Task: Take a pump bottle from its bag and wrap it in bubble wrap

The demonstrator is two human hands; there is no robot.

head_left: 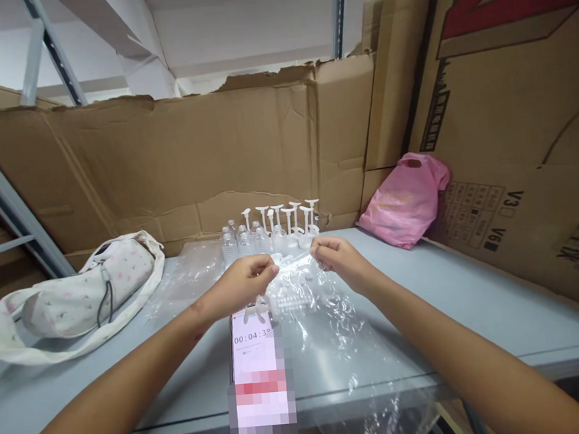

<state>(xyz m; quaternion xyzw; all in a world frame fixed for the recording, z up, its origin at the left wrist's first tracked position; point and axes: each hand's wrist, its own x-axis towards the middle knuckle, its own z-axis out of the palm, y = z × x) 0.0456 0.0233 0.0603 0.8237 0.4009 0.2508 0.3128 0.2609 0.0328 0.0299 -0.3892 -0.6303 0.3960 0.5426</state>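
A clear plastic bag is stretched at its top between my two hands and hangs down over the front of the table. My left hand is closed in a pinch on its left upper edge. Opposite it, my right hand pinches the right upper edge. Just beyond the hands stand several small clear bottles and several white pump heads with upright stems. Through the film I make out a white ribbed part, its kind unclear. A white pump-like piece lies below my left hand.
A phone showing a running timer stands at the front. More clear film lies left of the bottles, beside a white patterned shoulder bag. A pink plastic bag rests at the back right. Cardboard walls the grey table.
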